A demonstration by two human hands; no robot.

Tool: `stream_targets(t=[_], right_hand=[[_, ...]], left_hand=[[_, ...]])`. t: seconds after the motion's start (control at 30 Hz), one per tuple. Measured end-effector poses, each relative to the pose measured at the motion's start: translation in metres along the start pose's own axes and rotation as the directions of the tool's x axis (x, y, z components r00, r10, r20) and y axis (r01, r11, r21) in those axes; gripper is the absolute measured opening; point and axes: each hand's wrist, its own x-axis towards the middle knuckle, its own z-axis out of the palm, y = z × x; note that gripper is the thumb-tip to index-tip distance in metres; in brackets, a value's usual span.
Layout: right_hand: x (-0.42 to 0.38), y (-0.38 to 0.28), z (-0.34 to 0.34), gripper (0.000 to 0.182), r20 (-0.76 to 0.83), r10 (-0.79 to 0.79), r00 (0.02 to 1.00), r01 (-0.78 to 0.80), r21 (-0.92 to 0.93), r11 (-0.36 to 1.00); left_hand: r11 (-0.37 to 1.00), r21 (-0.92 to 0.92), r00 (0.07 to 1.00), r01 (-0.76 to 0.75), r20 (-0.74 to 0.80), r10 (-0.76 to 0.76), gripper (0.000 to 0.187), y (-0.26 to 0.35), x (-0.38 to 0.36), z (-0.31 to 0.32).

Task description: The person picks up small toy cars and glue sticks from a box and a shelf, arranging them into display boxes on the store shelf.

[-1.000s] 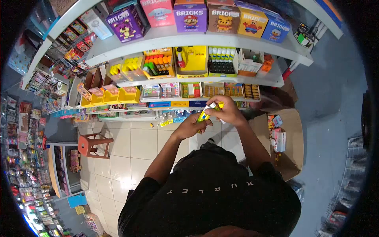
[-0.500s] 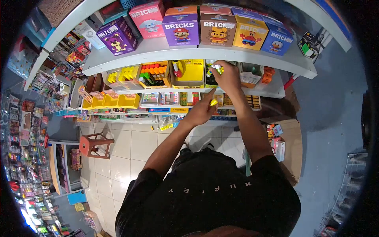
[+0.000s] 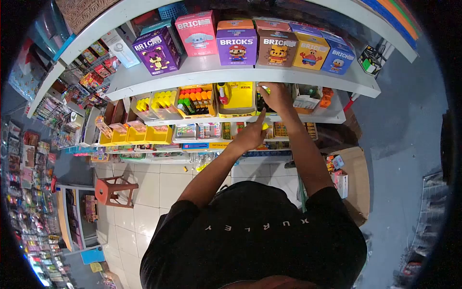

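Observation:
My right hand [image 3: 278,99] reaches into the dark compartment [image 3: 262,105] on the shelf under the toy boxes. Its fingers are closed round a small white and yellow-green pen-like thing [image 3: 266,90], partly hidden by the hand. Lower and to the left, my left hand [image 3: 248,138] is closed with the index finger pointing up at the compartment's front edge. A bright yellow end of something [image 3: 264,126] sticks out of its grip; the rest is hidden. Left of the compartment stands a yellow box [image 3: 240,98] with a red and yellow item in it.
Boxes of orange-, red- and green-capped markers [image 3: 196,103] and clear bins of yellow-capped ones [image 3: 163,100] stand further left. Above, brick-set boxes [image 3: 237,47] line the shelf [image 3: 192,71]. Yellow trays [image 3: 159,135] sit below. A red stool [image 3: 115,190] and a cardboard box [image 3: 358,183] flank me.
My right hand has gone down into the compartment with the white and yellow-green thing. The left hand stays close below, its finger still pointing up. The view has tilted slightly.

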Motion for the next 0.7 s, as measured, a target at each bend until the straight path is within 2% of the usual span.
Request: stream_targets(t=[0.1, 0.2, 0.33, 0.4, 0.43, 0.47, 0.5, 0.53, 0.57, 0.63, 0.67, 0.7], right_hand=[[0.004, 0.004, 0.000, 0.017, 0.060, -0.021, 0.998, 0.022, -0.012, 1.000], [0.003, 0.007, 0.000, 0.018, 0.129, 0.060, 0.990, -0.056, -0.033, 0.998], [0.006, 0.003, -0.001, 0.019, 0.172, 0.105, 0.979, -0.106, -0.003, 0.994], [0.002, 0.006, 0.002, 0.022, 0.123, 0.013, 0.992, -0.013, -0.005, 1.000], [0.001, 0.006, 0.002, 0.024, 0.097, -0.034, 0.995, 0.034, -0.006, 0.999], [-0.002, 0.006, 0.001, 0.027, 0.092, 0.108, 0.990, -0.118, 0.106, 0.987], [-0.010, -0.010, -0.009, 0.029, 0.105, 0.244, 0.964, -0.262, 0.217, 0.941], [-0.017, -0.021, -0.015, 0.032, 0.139, 0.373, 0.917, -0.398, 0.320, 0.860], [-0.022, -0.026, -0.018, 0.033, 0.158, 0.443, 0.882, -0.462, 0.465, 0.755], [-0.034, -0.031, -0.018, 0.036, 0.241, 0.566, 0.789, -0.544, 0.701, 0.460], [-0.037, -0.032, -0.016, 0.035, 0.265, 0.614, 0.743, -0.561, 0.746, 0.358], [-0.040, -0.030, -0.014, 0.035, 0.255, 0.619, 0.743, -0.541, 0.773, 0.332]], left_hand=[[0.998, 0.030, 0.996, 0.057, 0.062, -0.059, 0.076, 0.004, 0.000, -0.005], [0.999, 0.021, 0.999, -0.041, 0.036, 0.040, 0.076, -0.003, 0.000, -0.004], [1.000, -0.001, 0.997, -0.017, 0.080, 0.017, 0.076, 0.001, -0.001, -0.007], [1.000, 0.000, 0.997, -0.003, 0.083, 0.003, 0.074, 0.005, -0.002, -0.009], [0.998, -0.037, 0.999, -0.046, 0.022, 0.046, 0.073, 0.002, -0.003, -0.008], [0.993, -0.068, 0.995, -0.095, -0.045, 0.092, 0.071, -0.004, -0.001, -0.004], [0.984, -0.099, 0.984, -0.147, -0.117, 0.135, 0.070, -0.010, 0.002, -0.001], [0.953, -0.204, 0.958, -0.222, -0.230, 0.174, 0.056, -0.011, 0.001, 0.001], [0.902, -0.387, 0.974, -0.192, -0.186, 0.127, 0.051, -0.015, 0.003, 0.001], [0.703, -0.707, 0.997, -0.080, -0.061, 0.052, 0.042, -0.005, -0.003, -0.007], [0.582, -0.809, 0.997, -0.080, -0.070, 0.040, 0.031, 0.004, -0.007, -0.010], [0.615, -0.785, 0.997, -0.073, -0.074, 0.025, 0.030, 0.005, -0.007, -0.008]])
